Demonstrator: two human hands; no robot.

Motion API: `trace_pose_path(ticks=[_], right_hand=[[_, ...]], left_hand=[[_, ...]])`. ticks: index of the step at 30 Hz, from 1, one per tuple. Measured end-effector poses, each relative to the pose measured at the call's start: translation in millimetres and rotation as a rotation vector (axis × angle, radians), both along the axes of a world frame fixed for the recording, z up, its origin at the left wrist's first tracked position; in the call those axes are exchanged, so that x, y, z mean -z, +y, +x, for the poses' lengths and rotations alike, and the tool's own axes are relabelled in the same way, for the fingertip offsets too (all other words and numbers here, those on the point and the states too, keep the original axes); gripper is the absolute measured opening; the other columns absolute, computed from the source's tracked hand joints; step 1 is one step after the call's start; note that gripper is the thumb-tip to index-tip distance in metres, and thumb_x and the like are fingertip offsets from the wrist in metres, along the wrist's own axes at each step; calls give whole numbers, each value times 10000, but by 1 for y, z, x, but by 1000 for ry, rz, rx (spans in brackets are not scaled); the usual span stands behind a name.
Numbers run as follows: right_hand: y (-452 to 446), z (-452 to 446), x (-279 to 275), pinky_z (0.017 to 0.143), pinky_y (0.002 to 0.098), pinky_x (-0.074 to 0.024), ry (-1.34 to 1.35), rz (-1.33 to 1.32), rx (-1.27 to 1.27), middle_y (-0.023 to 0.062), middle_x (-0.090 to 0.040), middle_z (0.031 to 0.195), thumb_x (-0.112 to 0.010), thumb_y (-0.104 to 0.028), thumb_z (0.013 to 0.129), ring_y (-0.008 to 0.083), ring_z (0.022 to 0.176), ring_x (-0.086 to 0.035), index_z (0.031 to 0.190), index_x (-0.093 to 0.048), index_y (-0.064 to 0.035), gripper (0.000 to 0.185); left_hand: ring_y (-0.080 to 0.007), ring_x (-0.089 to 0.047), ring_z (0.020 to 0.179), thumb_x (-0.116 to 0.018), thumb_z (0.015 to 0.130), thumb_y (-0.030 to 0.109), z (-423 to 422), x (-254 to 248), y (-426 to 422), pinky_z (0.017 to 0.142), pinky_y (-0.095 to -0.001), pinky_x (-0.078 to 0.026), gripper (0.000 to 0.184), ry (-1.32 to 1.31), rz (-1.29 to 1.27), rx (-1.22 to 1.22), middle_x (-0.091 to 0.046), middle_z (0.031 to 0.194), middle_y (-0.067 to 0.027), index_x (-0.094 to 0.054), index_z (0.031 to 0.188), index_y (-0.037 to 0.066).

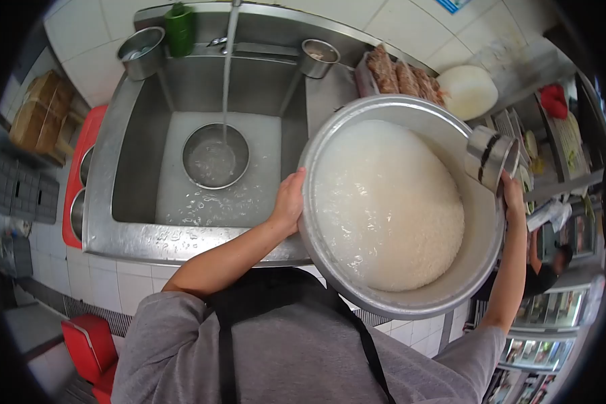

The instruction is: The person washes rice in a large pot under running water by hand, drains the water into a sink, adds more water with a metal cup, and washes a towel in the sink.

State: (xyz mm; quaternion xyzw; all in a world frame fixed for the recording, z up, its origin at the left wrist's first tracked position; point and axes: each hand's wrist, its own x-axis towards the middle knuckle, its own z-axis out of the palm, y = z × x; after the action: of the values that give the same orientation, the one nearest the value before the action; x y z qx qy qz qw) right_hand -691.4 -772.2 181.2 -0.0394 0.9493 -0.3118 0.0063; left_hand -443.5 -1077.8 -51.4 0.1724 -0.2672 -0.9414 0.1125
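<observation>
Head camera view: a person in a grey shirt (276,357) is wearing a black apron (262,296). Just beyond, the left hand (291,203) is gripping a big metal pot (414,310), its fingers clamping the left rim, with some of them hiding underneath. The right hand (512,192) is curling at the far right side, touching the end of a metal cup (481,155) with a dark band; whether its fingers are closing on the cup, the pot's rim or both, I cannot tell. The pot is sitting at the right edge of the sink (182,241), leaning toward it; cloudy water (357,168) is pooling on the left and white rice (427,252) is showing on the right. Inside the sink a metal bowl (194,145) is resting in more cloudy water while a stream of water (227,74) is falling into it. Farther back, a green container (180,30) is standing behind the sink, and brown meat (400,75) is lying on the counter (326,101). Farthest right, another person (542,273) is appearing beyond the pot
</observation>
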Motion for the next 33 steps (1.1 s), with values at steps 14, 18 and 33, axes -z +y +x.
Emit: trace_pose_path(ticks=[14, 18, 33], right_hand=[[-34, -6, -13, 577, 268, -398, 16, 36, -68, 70, -563, 690, -566, -422, 742, 149, 600, -513, 814, -553, 28, 456], [-45, -2, -26, 617, 278, -402, 57, 169, -74, 88, -543, 727, -563, -455, 734, 170, 645, -514, 844, -509, 46, 515], [-90, 18, -52, 650, 292, -398, 138, 350, -154, 97, -515, 740, -539, -504, 734, 166, 685, -504, 845, -481, 36, 555]], left_hand=[[-145, -502, 690, -460, 838, 287, -54, 51, -47, 647, -286, -449, 244, -82, 131, -148, -515, 754, -36, -517, 859, 51], [-187, -569, 677, -436, 839, 253, -47, 69, -49, 674, -324, -492, 210, -174, 277, -5, -567, 747, -69, -537, 801, 73], [-182, -524, 627, -450, 821, 296, -79, 133, -80, 573, -327, -455, 251, -257, 157, -96, -526, 731, -55, -486, 739, 62]])
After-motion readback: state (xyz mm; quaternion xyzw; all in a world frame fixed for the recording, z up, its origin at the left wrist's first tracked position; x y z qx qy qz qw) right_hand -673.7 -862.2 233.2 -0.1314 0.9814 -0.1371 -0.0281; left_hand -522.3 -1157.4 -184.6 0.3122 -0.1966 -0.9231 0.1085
